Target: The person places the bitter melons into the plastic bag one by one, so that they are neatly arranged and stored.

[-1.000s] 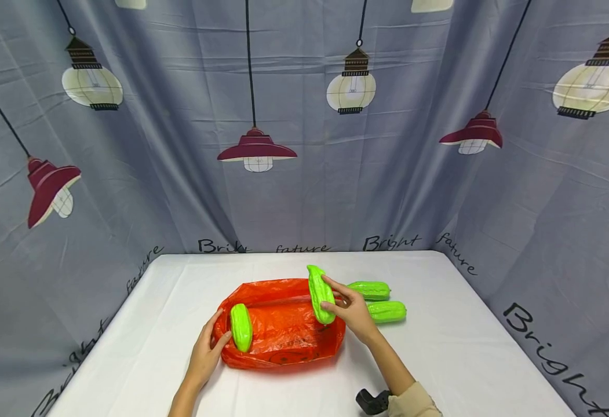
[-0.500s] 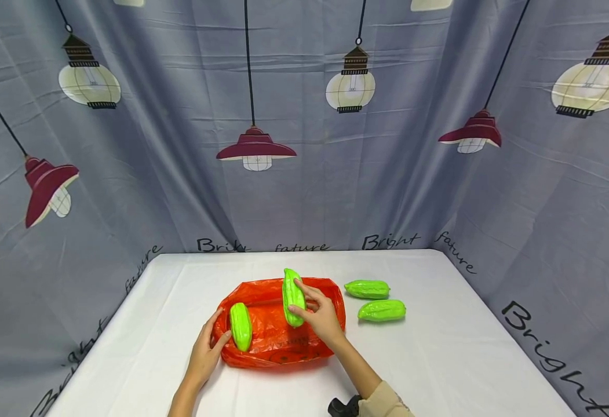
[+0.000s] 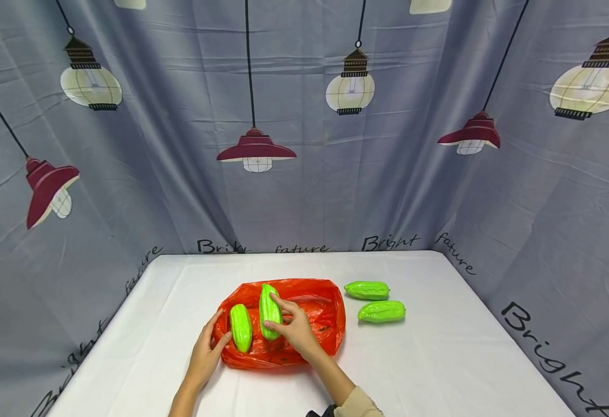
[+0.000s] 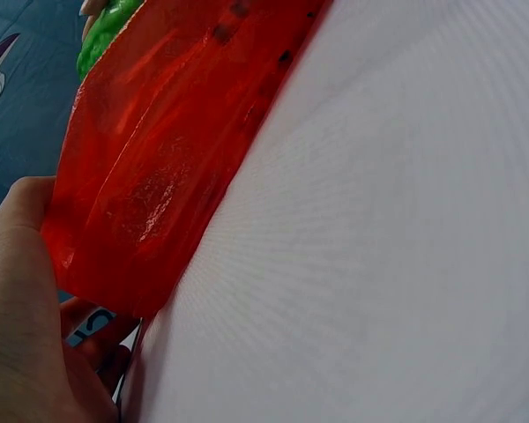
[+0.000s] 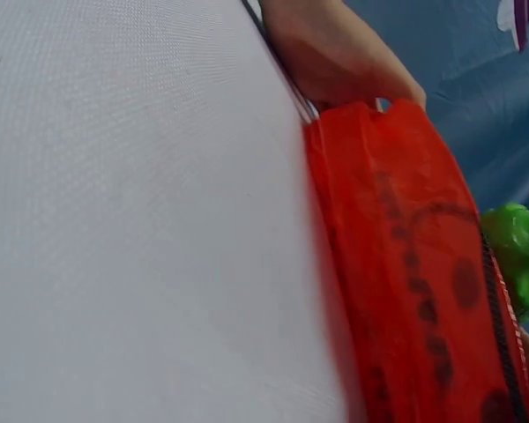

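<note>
A red plastic bag (image 3: 317, 310) lies spread open on the table. My left hand (image 3: 203, 356) grips its left edge, thumb on the inner side; the left wrist view shows fingers behind the red film (image 4: 159, 176). Inside, near that hand, rests one light green, ridged bitter melon (image 3: 241, 328). Above the bag's middle, my right hand (image 3: 300, 332) pinches a second bitter melon (image 3: 270, 313) between thumb and fingers, its narrow tip pointing away. In the right wrist view, the held melon's end (image 5: 516, 251) shows past the bag's rim.
Two more bitter melons, a far one (image 3: 367, 290) and a nearer one (image 3: 382, 311), lie side by side right of the bag. White cloth covers the table (image 3: 440, 359). A grey curtain (image 3: 304, 202) printed with lamps surrounds its back and sides.
My right hand has carried its bitter melon leftward from the bag's right rim to over the middle, beside the other melon. My left hand has stayed on the bag's edge.
</note>
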Motion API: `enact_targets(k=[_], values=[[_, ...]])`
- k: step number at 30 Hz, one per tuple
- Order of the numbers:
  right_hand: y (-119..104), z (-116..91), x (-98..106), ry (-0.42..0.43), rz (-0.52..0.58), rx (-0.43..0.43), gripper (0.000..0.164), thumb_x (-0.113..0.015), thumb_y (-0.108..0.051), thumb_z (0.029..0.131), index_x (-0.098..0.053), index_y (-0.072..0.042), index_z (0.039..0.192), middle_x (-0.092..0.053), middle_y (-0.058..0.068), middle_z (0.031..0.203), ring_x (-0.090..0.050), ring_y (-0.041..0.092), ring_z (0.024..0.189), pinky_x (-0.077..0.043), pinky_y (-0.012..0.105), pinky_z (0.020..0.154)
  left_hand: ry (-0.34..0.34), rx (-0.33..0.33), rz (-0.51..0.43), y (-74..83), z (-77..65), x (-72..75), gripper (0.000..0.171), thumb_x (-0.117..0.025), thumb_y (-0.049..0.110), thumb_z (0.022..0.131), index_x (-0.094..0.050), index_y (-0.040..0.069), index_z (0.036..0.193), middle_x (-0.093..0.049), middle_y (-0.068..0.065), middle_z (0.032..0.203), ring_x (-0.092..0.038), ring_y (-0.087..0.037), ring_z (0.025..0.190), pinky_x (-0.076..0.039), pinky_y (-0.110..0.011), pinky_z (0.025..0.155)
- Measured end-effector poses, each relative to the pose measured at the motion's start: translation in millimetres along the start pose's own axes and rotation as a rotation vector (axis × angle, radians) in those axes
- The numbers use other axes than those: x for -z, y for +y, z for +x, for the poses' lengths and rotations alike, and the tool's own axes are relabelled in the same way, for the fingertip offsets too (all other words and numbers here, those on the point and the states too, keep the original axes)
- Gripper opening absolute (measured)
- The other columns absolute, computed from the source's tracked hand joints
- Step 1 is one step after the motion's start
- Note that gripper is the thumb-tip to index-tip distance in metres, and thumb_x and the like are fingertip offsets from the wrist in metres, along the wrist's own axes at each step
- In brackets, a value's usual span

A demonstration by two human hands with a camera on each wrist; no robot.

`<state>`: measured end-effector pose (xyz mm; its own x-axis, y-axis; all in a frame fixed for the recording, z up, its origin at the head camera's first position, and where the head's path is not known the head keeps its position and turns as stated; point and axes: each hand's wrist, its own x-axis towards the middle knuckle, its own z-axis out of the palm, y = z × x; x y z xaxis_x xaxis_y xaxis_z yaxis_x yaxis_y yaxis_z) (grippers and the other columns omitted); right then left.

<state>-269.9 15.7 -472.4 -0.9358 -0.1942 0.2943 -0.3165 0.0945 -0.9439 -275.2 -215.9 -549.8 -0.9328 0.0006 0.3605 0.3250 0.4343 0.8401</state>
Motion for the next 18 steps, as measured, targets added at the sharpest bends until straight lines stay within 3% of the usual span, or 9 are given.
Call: enact_targets(k=[5,10,18], values=[[7.3,1.1,-8.3,-0.079,-0.023,0.005,0.062,-0.073,-0.005,0.077,-0.048,-0.003,0.134,-0.047,0.022,0.126,-0.056,0.035,0.098,-0.053,0.025,0.072,0.002,0.003,0.007,-0.9,-0.4,0.2,0.057,-0.059,0.024,0.091,-0.035,0.011,0.142,-0.035,-0.018,0.142,-0.03,-0.036,0.13,-0.025,-0.054,0.103],[11.4,1.1,-10.9,-0.1,-0.036,-0.012,0.063,-0.074,-0.004,0.076,-0.048,-0.002,0.133,-0.048,0.023,0.126,-0.055,0.036,0.096,-0.052,0.02,0.064,0.003,-0.005,0.011,-0.3,0.3,-0.5,0.057,-0.059,0.023,0.091,-0.035,0.012,0.142,-0.035,-0.018,0.142,-0.03,-0.035,0.13,-0.023,-0.053,0.104],[17.7,4.8,-13.8,-0.165,-0.053,-0.008,0.062,-0.071,-0.003,0.079,-0.044,0.004,0.134,-0.05,0.028,0.123,-0.058,0.038,0.092,-0.052,0.021,0.064,-0.001,-0.012,0.016,-0.6,0.7,-0.3,0.057,-0.059,0.022,0.091,-0.035,0.011,0.142,-0.035,-0.018,0.142,-0.03,-0.036,0.13,-0.023,-0.055,0.104]])
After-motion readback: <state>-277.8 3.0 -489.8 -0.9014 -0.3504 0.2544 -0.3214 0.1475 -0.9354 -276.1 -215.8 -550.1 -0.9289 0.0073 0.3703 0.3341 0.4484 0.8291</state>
